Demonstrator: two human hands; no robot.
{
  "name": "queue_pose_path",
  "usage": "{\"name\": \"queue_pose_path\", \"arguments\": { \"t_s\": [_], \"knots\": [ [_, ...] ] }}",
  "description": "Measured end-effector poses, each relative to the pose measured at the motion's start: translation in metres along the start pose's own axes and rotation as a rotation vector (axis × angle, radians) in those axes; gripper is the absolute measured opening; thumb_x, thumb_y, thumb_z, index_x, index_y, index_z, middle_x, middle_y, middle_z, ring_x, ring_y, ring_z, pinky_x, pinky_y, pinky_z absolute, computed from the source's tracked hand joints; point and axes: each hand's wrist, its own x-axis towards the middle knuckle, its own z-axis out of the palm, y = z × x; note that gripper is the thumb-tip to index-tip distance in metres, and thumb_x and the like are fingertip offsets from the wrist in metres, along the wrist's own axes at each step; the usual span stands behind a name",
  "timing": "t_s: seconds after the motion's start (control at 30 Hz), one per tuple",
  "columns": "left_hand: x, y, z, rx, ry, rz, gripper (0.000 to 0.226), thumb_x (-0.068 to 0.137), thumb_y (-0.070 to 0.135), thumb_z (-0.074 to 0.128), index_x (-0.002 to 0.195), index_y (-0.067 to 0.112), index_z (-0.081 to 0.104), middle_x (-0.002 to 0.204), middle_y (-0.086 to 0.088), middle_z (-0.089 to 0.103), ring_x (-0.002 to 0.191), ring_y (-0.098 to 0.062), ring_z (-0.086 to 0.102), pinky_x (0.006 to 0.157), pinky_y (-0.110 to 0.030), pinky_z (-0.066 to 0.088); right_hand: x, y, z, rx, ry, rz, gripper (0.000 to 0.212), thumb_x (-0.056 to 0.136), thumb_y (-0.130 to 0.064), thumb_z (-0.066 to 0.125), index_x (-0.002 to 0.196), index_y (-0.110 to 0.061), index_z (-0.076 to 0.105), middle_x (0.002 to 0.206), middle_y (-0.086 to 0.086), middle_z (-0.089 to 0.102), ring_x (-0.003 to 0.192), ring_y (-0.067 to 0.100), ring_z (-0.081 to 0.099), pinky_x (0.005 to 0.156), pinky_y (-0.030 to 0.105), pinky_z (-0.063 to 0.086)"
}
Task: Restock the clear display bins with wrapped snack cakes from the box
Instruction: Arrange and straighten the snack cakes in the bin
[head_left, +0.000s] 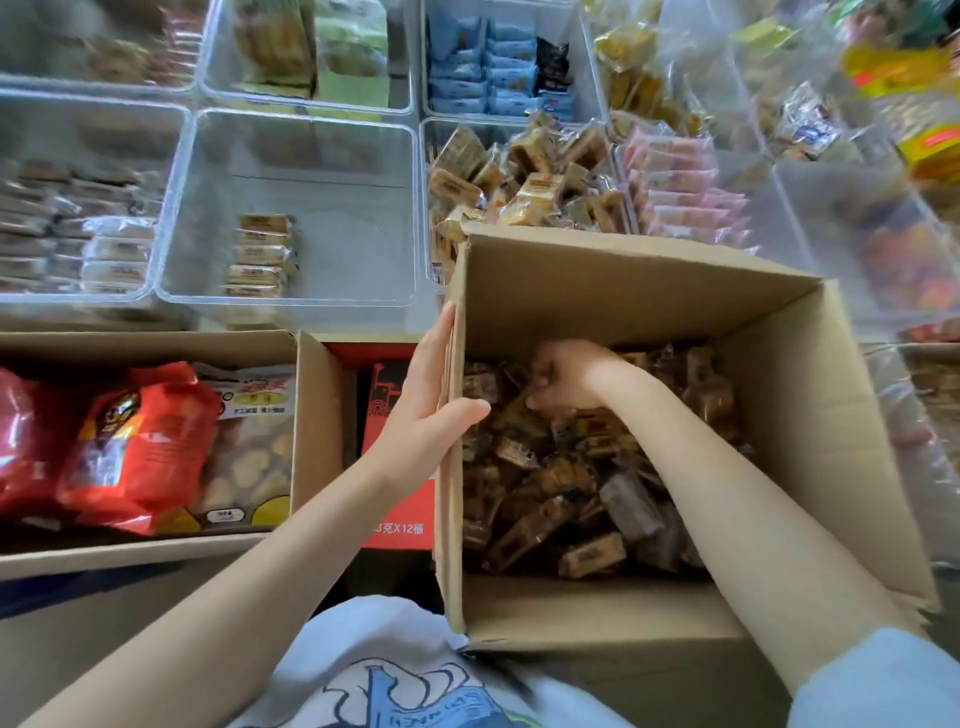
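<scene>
Down in the open cardboard box (649, 291), the wrapped snack cakes (587, 483) lie in a loose brown heap that covers the bottom (their wrappers are too shadowed to read). The right hand (563, 376) is buried among them near the box's far end, fingers curled down into the pile around several cakes. The left hand (434, 410) steadies the box from outside: its fingers lie straight and together, flat against the outer face of the left wall, while the thumb hooks over the rim to the inside.

Just beyond the box stands a clear bin (524, 176) heaped high with the same kind of tan wrapped cakes, some touching the box's far edge. To its left, a nearly bare clear bin (296, 208) holds only a short row of wrapped cakes (260, 254) near its front. Further left is another bin of grey and white packets (78, 228), and to the right a bin of pink packets (680, 192). Blue packets (483, 67) fill a bin in the row behind.

Left of the person sits a second cardboard box (306, 415) holding red snack bags (124, 447), with a red carton (395, 467) wedged between the two boxes.
</scene>
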Motion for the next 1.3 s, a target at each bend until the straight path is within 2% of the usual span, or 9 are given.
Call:
{"name": "queue_pose_path", "arguments": {
  "t_s": [0.1, 0.27, 0.43, 0.57, 0.77, 0.9, 1.0, 1.1, 1.3],
  "knots": [
    [-0.002, 0.002, -0.010, 0.021, -0.028, -0.058, 0.091, 0.075, 0.052, 0.064, 0.153, 0.057, 0.017, 0.161, 0.026, 0.024, 0.147, 0.001, 0.026, 0.120, -0.051, 0.031, -0.042, -0.011, -0.033, 0.568, 0.131, -0.061, 0.039, 0.089, -0.048, 0.068, 0.115, -0.021, 0.057, 0.101, 0.001, 0.067, 0.060, 0.010, 0.059, 0.053, 0.026, 0.049],
    [-0.013, 0.035, -0.036, 0.007, 0.080, 0.053, 0.052, 0.081, 0.056, 0.064, 0.132, 0.047, 0.058, 0.134, 0.022, 0.060, 0.126, -0.001, 0.055, 0.104, -0.033, 0.050, -0.090, -0.055, -0.049, 1.234, 0.112, -0.372, 0.025, 0.098, -0.030, 0.058, 0.114, -0.012, 0.052, 0.096, 0.009, 0.068, 0.070, 0.022, 0.059, 0.054, 0.026, 0.048],
    [-0.007, 0.062, -0.085, -0.249, 0.228, 0.093, 0.039, 0.082, 0.029, 0.082, 0.117, 0.021, 0.065, 0.103, -0.009, 0.075, 0.097, -0.024, 0.072, 0.083, -0.039, 0.059, -0.084, -0.122, -0.047, 1.082, 0.195, -0.453, 0.017, 0.094, -0.021, 0.068, 0.100, -0.013, 0.054, 0.099, 0.014, 0.066, 0.092, 0.025, 0.066, 0.085, 0.044, 0.054],
    [-0.008, 0.052, -0.152, -0.227, 0.245, 0.107, 0.036, 0.080, 0.015, 0.082, 0.113, 0.015, 0.069, 0.102, -0.011, 0.076, 0.091, -0.024, 0.073, 0.074, -0.032, 0.060, -0.062, -0.177, -0.048, 0.909, 0.260, -0.454, 0.008, 0.093, -0.019, 0.070, 0.094, -0.017, 0.062, 0.100, 0.010, 0.068, 0.090, 0.012, 0.064, 0.083, 0.029, 0.052],
    [-0.015, 0.028, -0.263, -0.126, 0.260, 0.064, 0.042, 0.077, 0.031, 0.081, 0.117, 0.022, 0.071, 0.108, -0.008, 0.076, 0.102, -0.025, 0.072, 0.087, -0.044, 0.059, -0.006, -0.271, -0.044, 0.727, 0.231, -0.467, 0.014, 0.086, -0.017, 0.077, 0.095, -0.017, 0.065, 0.092, -0.005, 0.072, 0.090, 0.013, 0.070, 0.086, 0.035, 0.056],
    [-0.005, -0.011, -0.349, 0.233, 0.458, -0.004, 0.034, 0.091, 0.032, 0.072, 0.124, 0.027, 0.067, 0.116, 0.007, 0.069, 0.107, -0.009, 0.066, 0.086, -0.019, 0.050, 0.042, -0.342, -0.043, 0.544, 0.355, -0.451, 0.015, 0.085, -0.016, 0.076, 0.091, -0.019, 0.062, 0.089, -0.006, 0.069, 0.085, 0.008, 0.066, 0.080, 0.027, 0.053],
    [0.000, -0.055, -0.422, 0.662, 0.671, -0.058, 0.035, 0.095, 0.029, 0.063, 0.124, 0.011, 0.066, 0.121, -0.006, 0.068, 0.115, -0.024, 0.061, 0.097, -0.034, 0.044, 0.084, -0.388, -0.043, 0.421, 0.499, -0.450, 0.017, 0.084, -0.017, 0.074, 0.093, -0.022, 0.060, 0.091, -0.006, 0.065, 0.084, 0.009, 0.062, 0.075, 0.028, 0.052],
    [0.002, -0.095, -0.469, 0.972, 0.538, -0.167, 0.060, 0.091, 0.053, 0.043, 0.125, 0.010, 0.065, 0.120, -0.011, 0.069, 0.117, -0.032, 0.060, 0.105, -0.049, 0.037, 0.129, -0.431, -0.047, 0.293, 0.625, -0.460, 0.020, 0.086, -0.017, 0.072, 0.101, -0.022, 0.059, 0.098, -0.006, 0.063, 0.086, 0.013, 0.060, 0.073, 0.032, 0.051],
    [0.001, -0.117, -0.478, 1.148, 0.433, -0.107, 0.062, 0.093, 0.064, 0.030, 0.126, 0.026, 0.066, 0.126, 0.003, 0.065, 0.125, -0.024, 0.050, 0.109, -0.046, 0.027, 0.217, -0.486, -0.045, -0.021, 0.662, -0.440, 0.044, 0.090, -0.007, 0.062, 0.133, -0.013, 0.052, 0.122, 0.010, 0.060, 0.112, 0.029, 0.056, 0.093, 0.045, 0.049]
  ]
}}
